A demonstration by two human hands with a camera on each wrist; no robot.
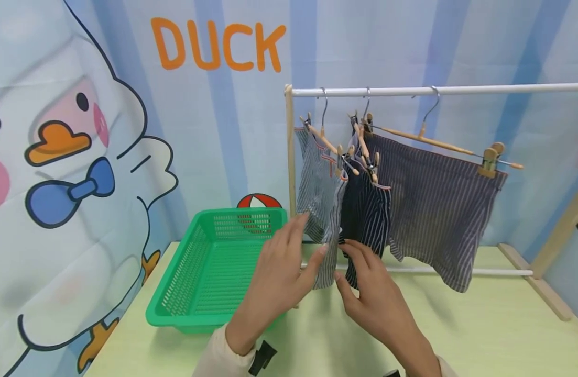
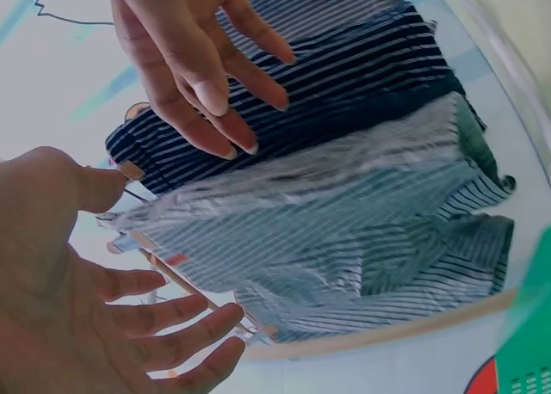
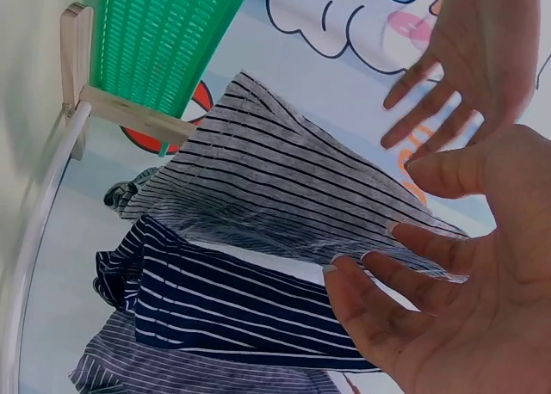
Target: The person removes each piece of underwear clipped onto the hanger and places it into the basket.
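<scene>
Light grey striped shorts [image 1: 333, 235] hang at the left end of the rack, clipped to a wooden hanger [image 1: 324, 139]. My left hand [image 1: 280, 264] is at their left side, fingers extended and thumb apart, gripping nothing. On their other side is my right hand [image 1: 375, 296], its fingers spread and loosely bent, the fingertips close to the cloth. The right wrist view shows the striped fabric [image 3: 275, 153] hanging free of both palms. Navy striped shorts [image 1: 375, 222] hang just right of them, partly behind the right fingertips in the head view.
Purple-grey striped shorts [image 1: 435, 209] hang further right on another clip hanger [image 1: 421, 138]. All hangers hook over a white rod [image 1: 487, 89] on a wooden frame. A green plastic basket [image 1: 159, 309] stands on the table at the left. A lower white bar [image 1: 496, 272] runs behind the shorts.
</scene>
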